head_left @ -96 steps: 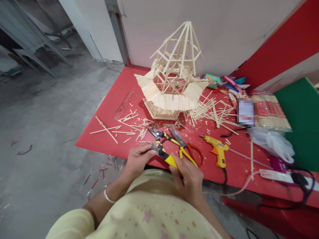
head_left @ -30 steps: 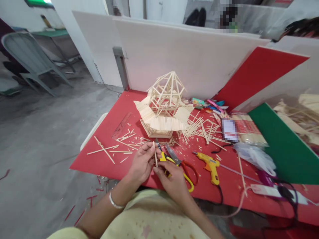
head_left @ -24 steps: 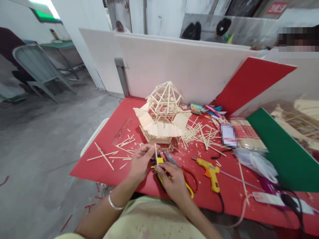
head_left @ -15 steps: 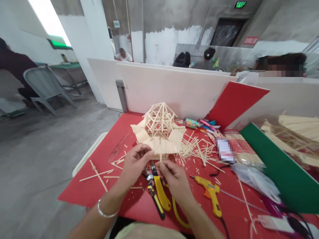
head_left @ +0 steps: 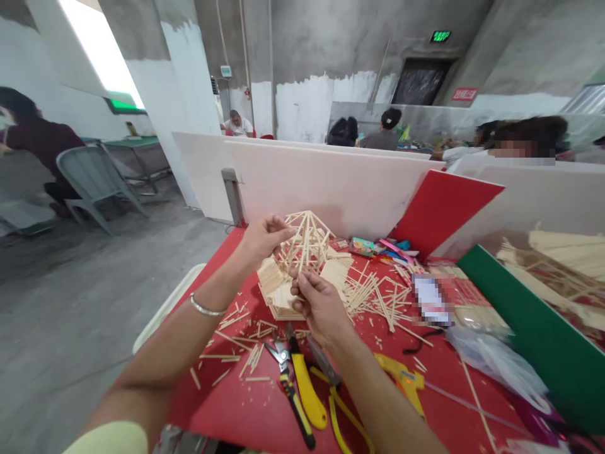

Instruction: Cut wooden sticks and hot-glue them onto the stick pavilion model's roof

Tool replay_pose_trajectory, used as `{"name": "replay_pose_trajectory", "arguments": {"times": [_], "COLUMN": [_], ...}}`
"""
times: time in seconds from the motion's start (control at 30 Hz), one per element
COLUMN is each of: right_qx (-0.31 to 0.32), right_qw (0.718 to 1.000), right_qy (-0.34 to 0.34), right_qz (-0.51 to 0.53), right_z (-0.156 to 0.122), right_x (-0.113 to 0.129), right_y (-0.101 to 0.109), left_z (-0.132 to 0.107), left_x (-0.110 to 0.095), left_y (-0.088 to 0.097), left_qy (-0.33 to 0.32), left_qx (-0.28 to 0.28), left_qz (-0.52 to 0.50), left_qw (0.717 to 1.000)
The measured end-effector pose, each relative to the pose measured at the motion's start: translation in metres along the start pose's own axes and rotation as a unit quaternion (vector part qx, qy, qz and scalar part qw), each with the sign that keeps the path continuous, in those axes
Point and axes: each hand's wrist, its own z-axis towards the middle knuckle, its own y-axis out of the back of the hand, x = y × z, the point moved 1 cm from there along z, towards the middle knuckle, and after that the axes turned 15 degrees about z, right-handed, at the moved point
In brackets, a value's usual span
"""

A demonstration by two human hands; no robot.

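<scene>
A model of thin wooden sticks (head_left: 307,243), with an open cage-like frame on top and slatted panels around its base, stands on the red table. My left hand (head_left: 267,241) is at the upper left of the frame, thumb and finger pinched together; whether they grip a stick there is hidden. In front of the model, my right hand (head_left: 321,306) pinches a thin wooden stick (head_left: 301,260) that points up against the frame. Below my hands lie yellow-and-black cutters (head_left: 293,384), a yellow-handled tool (head_left: 305,388) and pliers with yellow handles (head_left: 343,413).
Loose sticks (head_left: 378,296) are heaped right of the model, with offcuts (head_left: 236,340) at left. A yellow glue gun (head_left: 404,381) lies partly behind my right forearm. A phone (head_left: 431,299), a plastic bag (head_left: 496,359) and a green board (head_left: 534,321) are further right. White partitions (head_left: 321,180) stand behind.
Both hands have moved up and forward, my left one to the frame's upper part, my right one with the stick to its front. The view has tilted slightly upward.
</scene>
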Motion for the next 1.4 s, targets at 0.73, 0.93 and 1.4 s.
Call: {"name": "replay_pose_trajectory", "arguments": {"times": [0.73,0.93,1.4], "right_qx": [-0.015,-0.018,0.026], "right_qw": [1.0,1.0,0.996], "right_qy": [0.012,-0.004,0.04], "right_qz": [0.009,0.018,-0.077], "right_z": [0.025,0.018,0.01], "right_x": [0.0,0.0,-0.013], "right_y": [0.013,0.014,0.013], "left_z": [0.04,0.037,-0.014], "left_x": [-0.013,-0.017,-0.037], "left_y": [-0.008,-0.005,0.009], "left_qy": [0.061,0.074,-0.033], "left_qx": [0.1,0.125,-0.016], "left_qz": [0.037,0.03,0.138], "left_qw": [0.992,0.989,0.99]}}
